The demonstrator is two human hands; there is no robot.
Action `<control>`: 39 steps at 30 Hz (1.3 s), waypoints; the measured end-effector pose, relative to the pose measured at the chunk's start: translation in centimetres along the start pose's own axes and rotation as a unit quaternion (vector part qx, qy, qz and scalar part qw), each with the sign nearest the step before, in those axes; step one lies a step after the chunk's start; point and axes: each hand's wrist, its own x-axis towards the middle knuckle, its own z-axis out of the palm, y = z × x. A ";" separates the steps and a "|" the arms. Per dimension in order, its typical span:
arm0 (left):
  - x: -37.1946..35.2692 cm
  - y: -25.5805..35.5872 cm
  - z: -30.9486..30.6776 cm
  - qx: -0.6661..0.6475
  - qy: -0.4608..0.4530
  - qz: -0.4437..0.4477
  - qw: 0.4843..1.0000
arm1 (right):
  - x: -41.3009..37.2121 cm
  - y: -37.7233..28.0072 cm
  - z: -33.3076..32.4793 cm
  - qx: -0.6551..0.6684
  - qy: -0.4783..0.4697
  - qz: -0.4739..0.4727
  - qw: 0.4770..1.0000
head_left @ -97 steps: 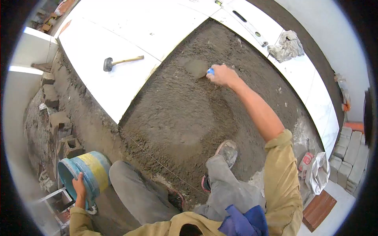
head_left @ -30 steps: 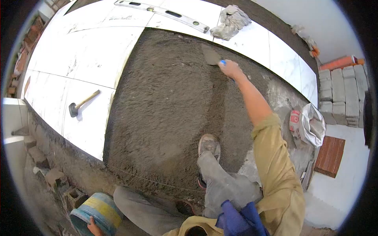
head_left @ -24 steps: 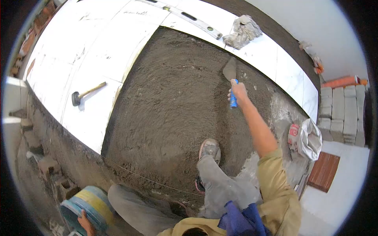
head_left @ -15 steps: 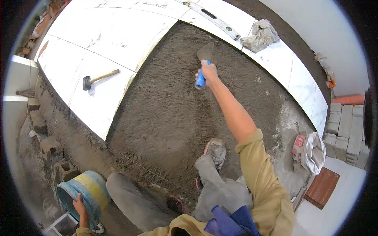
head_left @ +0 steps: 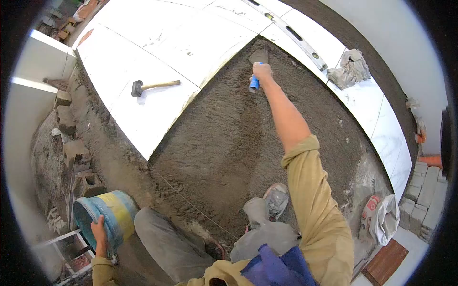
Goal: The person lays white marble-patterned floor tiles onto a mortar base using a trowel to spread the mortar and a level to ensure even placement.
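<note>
My right hand [head_left: 262, 71] is wrapped round the blue handle of a trowel [head_left: 259, 56]. Its blade touches the grey mortar bed [head_left: 214, 138] near the inner corner of the white marbled tiles [head_left: 157, 43]. At the lower left, my left hand [head_left: 99, 232] grips the rim of a tilted bucket [head_left: 117, 217], blue with a yellow band. The bucket's mouth faces left, and I cannot make out anything inside. A rubber mallet [head_left: 153, 86] with a wooden handle lies on the left tiles. On the far tiles rests a spirit level [head_left: 298, 38].
A crumpled grey cloth or bag [head_left: 350, 69] sits on the right tiles. Concrete blocks [head_left: 76, 155] line the left side. A string [head_left: 191, 202] crosses the mortar near my legs. An open white sack [head_left: 385, 220] and stacked grey pavers [head_left: 422, 198] stand at right.
The trowel in my right hand has moved farther forward, toward the tile corner. My view has shifted, so the tiles and mallet appear farther right. My left hand still holds the bucket.
</note>
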 end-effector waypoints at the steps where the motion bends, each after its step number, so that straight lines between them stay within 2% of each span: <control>1: 0.1 -0.1 -0.1 0.018 -0.003 0.010 1.000 | -1.2 -0.8 -0.7 0.000 -0.003 -0.001 1.000; 3: 0.7 -1.4 0.1 0.038 0.033 0.004 0.999 | -3.0 -2.0 -1.8 -0.076 0.019 0.041 0.996; 5: 0.4 -1.5 0.3 0.057 0.068 -0.006 0.996 | -4.0 -2.2 -2.4 -0.127 0.005 0.017 0.992; 7: 0.2 -0.2 -0.3 0.066 0.005 -0.003 0.998 | -7.0 -3.5 -4.2 -0.185 0.038 0.002 0.982; 9: 0.2 -0.5 -0.2 0.068 0.012 -0.002 0.998 | -6.7 -3.2 -4.4 -0.183 0.025 0.008 0.983; 11: -0.5 0.8 0.0 0.021 0.003 0.000 1.000 | -7.2 -3.5 -4.9 -0.228 0.050 -0.044 0.971; 12: -0.2 0.3 0.0 0.019 0.003 0.001 1.000 | -5.2 -2.6 -4.6 -0.228 0.051 -0.045 0.971; 14: 1.0 -1.5 -0.2 0.019 -0.003 -0.004 1.000 | 0.6 0.2 -3.8 -0.310 -0.028 -0.105 0.945; 15: 1.3 -2.3 -0.2 0.018 -0.003 -0.003 1.000 | 0.7 -0.2 -4.3 -0.310 -0.026 -0.105 0.945; 17: 2.0 -3.2 -0.6 0.071 0.014 -0.003 0.997 | 0.2 -1.8 -5.4 -0.180 -0.001 -0.026 0.983; 19: 1.7 -2.6 -0.4 0.072 0.018 0.001 0.997 | 0.2 -2.0 -6.4 -0.158 -0.014 -0.047 0.986; 21: 1.0 -1.7 -0.2 0.074 0.022 0.001 0.997 | -0.3 -2.2 -7.2 -0.019 -0.079 -0.014 0.997; 22: 0.6 -1.0 -0.1 0.047 0.010 -0.007 0.999 | -0.6 -2.6 -7.9 -0.009 -0.092 -0.019 0.996; 26: 0.3 -0.5 0.1 0.024 0.020 -0.040 0.999 | 0.2 -2.9 -7.5 0.063 -0.055 -0.034 0.996; 27: 0.3 -0.7 0.0 0.025 0.018 -0.042 0.999 | -0.2 -2.8 -7.5 0.061 -0.055 -0.033 0.996; 29: 0.7 -1.0 -0.2 0.085 0.024 -0.027 0.996 | -1.2 -3.1 -7.0 0.053 -0.120 -0.026 0.991; 32: 1.1 -2.0 -0.1 0.006 -0.004 -0.009 1.000 | -7.2 -2.1 -6.4 0.005 -0.186 -0.026 0.982; 34: 0.2 -0.4 0.0 0.030 0.006 -0.013 0.999 | -9.0 -3.1 -6.8 -0.010 -0.215 -0.007 0.977; 36: 0.1 -0.3 -0.2 0.065 0.009 -0.020 0.998 | -9.6 -2.7 -7.4 -0.002 -0.151 -0.045 0.988; 39: 0.7 -0.8 -0.5 0.073 -0.005 -0.014 0.997 | -3.2 -2.2 -6.3 0.078 -0.052 -0.072 0.993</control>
